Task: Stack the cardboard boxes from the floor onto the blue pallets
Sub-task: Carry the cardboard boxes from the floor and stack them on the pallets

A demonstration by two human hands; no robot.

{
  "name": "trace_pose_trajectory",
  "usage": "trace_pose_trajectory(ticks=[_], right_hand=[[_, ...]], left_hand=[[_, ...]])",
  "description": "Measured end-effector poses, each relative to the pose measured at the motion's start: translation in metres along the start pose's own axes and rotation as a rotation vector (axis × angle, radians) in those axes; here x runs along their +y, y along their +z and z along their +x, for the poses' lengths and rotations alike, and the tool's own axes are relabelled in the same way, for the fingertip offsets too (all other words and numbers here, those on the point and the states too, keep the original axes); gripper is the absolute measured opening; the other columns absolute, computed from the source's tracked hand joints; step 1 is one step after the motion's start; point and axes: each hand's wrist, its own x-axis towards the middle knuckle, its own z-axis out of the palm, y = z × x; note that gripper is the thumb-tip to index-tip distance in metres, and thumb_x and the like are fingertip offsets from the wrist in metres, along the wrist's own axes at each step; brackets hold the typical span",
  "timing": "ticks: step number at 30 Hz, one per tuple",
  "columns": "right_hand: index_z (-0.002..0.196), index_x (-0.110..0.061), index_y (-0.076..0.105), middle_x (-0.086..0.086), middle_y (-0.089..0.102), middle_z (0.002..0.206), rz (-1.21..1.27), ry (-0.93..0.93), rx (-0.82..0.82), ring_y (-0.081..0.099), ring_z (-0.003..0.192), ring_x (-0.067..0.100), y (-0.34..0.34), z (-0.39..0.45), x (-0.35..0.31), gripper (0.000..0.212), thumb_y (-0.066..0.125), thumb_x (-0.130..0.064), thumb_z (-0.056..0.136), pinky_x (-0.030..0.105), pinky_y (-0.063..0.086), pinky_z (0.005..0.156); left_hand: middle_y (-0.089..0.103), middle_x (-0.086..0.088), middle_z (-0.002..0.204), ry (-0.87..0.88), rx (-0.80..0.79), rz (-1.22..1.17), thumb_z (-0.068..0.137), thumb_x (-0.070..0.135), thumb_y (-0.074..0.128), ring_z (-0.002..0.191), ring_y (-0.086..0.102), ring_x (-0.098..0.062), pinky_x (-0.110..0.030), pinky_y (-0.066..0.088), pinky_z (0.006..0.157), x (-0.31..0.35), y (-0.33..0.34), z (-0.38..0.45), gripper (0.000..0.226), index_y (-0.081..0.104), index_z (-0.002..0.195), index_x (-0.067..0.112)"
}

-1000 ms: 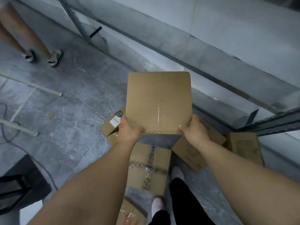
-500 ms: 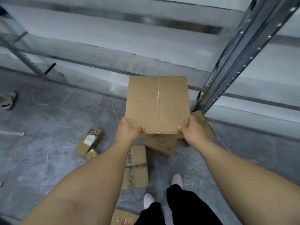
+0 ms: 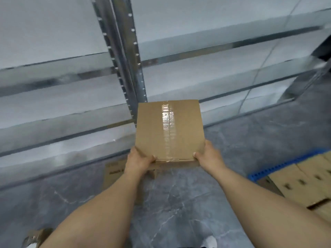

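At the bottom left corner of the view a crumpled piece of cardboard [image 3: 36, 236] is lying on the grey floor [image 3: 179, 212], partly cut off by the frame.

Your left hand [image 3: 138, 161] is gripping the near left corner of the cardboard box [image 3: 169, 129]: the thumb is lying on the top face and the fingers are curling under it. You are holding the box up in the air, approx. level, w/ its taped seam running away from you. It is well above the floor and not yet over the pallet.

Below and behind your left hand, another flat box [image 3: 116, 173] is lying on the floor, close to the bottom rail of the metal rack [image 3: 125, 56]. The rack upright is standing just behind the far left corner of the held box.

Your right hand [image 3: 208, 157] is grasping the near right corner of the box in the same way, thumb on top and fingers underneath.

At the right edge, the blue pallet [image 3: 286, 165] is showing its near rim, and a layer of stacked boxes [image 3: 304, 181] is already sitting on it, packed side by side. The held box is well apart from them, to the left.
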Motion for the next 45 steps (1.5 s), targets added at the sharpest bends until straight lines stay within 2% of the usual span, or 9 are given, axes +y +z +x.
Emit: trace_pose_trajectory(ticks=[12, 16, 20, 23, 29, 32, 37, 42, 45], right_hand=[[0.124, -0.012, 0.036, 0.015, 0.059, 0.113, 0.157, 0.373, 0.297, 0.056, 0.103, 0.034, -0.164, 0.021, 0.184, 0.04, 0.052, -0.03, 0.091, 0.039, 0.047, 0.081], [0.132, -0.016, 0.036, 0.012, 0.058, 0.121, 0.288, 0.489, 0.355, 0.056, 0.108, 0.032, -0.186, 0.019, 0.229, 0.046, 0.052, -0.028, 0.091, 0.039, 0.046, 0.089], [0.135, -0.01, 0.035, 0.015, 0.057, 0.123, 0.341, 0.613, 0.409, 0.054, 0.111, 0.034, -0.202, 0.024, 0.258, 0.051, 0.054, -0.028, 0.09, 0.035, 0.043, 0.083], [0.128, -0.007, 0.04, 0.017, 0.058, 0.119, 0.375, 0.685, 0.472, 0.056, 0.107, 0.035, -0.216, 0.026, 0.274, 0.045, 0.055, -0.026, 0.089, 0.041, 0.048, 0.088], [0.128, -0.005, 0.042, 0.01, 0.059, 0.096, 0.473, 0.794, 0.609, 0.054, 0.079, 0.024, -0.255, 0.028, 0.329, 0.043, 0.056, -0.019, 0.09, 0.029, 0.04, 0.066], [0.132, -0.006, 0.038, 0.014, 0.058, 0.115, 0.504, 0.819, 0.664, 0.054, 0.094, 0.029, -0.272, 0.027, 0.368, 0.048, 0.056, -0.02, 0.09, 0.032, 0.041, 0.075], [0.129, -0.014, 0.037, 0.008, 0.055, 0.1, 0.554, 0.858, 0.672, 0.055, 0.085, 0.028, -0.292, 0.032, 0.44, 0.043, 0.051, -0.023, 0.09, 0.042, 0.05, 0.073], [0.13, -0.014, 0.038, 0.01, 0.055, 0.106, 0.567, 0.906, 0.686, 0.055, 0.076, 0.024, -0.28, 0.055, 0.509, 0.043, 0.05, -0.022, 0.089, 0.031, 0.044, 0.055], [0.135, -0.012, 0.038, 0.011, 0.057, 0.117, 0.617, 0.949, 0.659, 0.057, 0.095, 0.028, -0.256, 0.074, 0.544, 0.048, 0.053, -0.023, 0.09, 0.035, 0.049, 0.07]], left_hand=[[0.053, -0.008, 0.121, 0.28, -0.378, 0.176, 0.071, 0.025, 0.075, 0.102, 0.053, -0.023, -0.029, 0.041, 0.082, 0.162, 0.232, -0.021, 0.052, 0.043, 0.111, 0.016], [0.052, -0.008, 0.126, 0.329, -0.517, 0.221, 0.073, 0.023, 0.074, 0.112, 0.052, -0.024, -0.032, 0.043, 0.092, 0.189, 0.291, -0.031, 0.062, 0.042, 0.125, 0.014], [0.047, -0.009, 0.133, 0.388, -0.647, 0.293, 0.073, 0.024, 0.075, 0.119, 0.048, -0.026, -0.034, 0.041, 0.099, 0.215, 0.34, -0.031, 0.073, 0.036, 0.133, 0.013], [0.048, -0.011, 0.133, 0.437, -0.704, 0.35, 0.073, 0.023, 0.075, 0.12, 0.049, -0.027, -0.037, 0.04, 0.102, 0.235, 0.374, -0.033, 0.071, 0.037, 0.131, 0.01], [0.047, -0.01, 0.136, 0.565, -0.795, 0.475, 0.075, 0.029, 0.074, 0.123, 0.047, -0.028, -0.039, 0.039, 0.104, 0.273, 0.451, -0.055, 0.076, 0.033, 0.136, 0.01], [0.045, -0.009, 0.138, 0.606, -0.835, 0.525, 0.076, 0.031, 0.073, 0.126, 0.045, -0.027, -0.039, 0.038, 0.105, 0.287, 0.495, -0.073, 0.079, 0.03, 0.139, 0.011], [0.04, -0.008, 0.144, 0.636, -0.867, 0.575, 0.077, 0.031, 0.073, 0.13, 0.042, -0.024, -0.039, 0.035, 0.108, 0.296, 0.574, -0.098, 0.085, 0.025, 0.144, 0.011], [0.041, -0.006, 0.143, 0.622, -0.872, 0.658, 0.077, 0.033, 0.073, 0.13, 0.042, -0.024, -0.039, 0.035, 0.109, 0.275, 0.649, -0.095, 0.085, 0.025, 0.144, 0.012], [0.038, -0.006, 0.146, 0.609, -0.876, 0.717, 0.077, 0.034, 0.072, 0.132, 0.039, -0.024, -0.039, 0.033, 0.11, 0.251, 0.685, -0.083, 0.086, 0.024, 0.145, 0.013]])
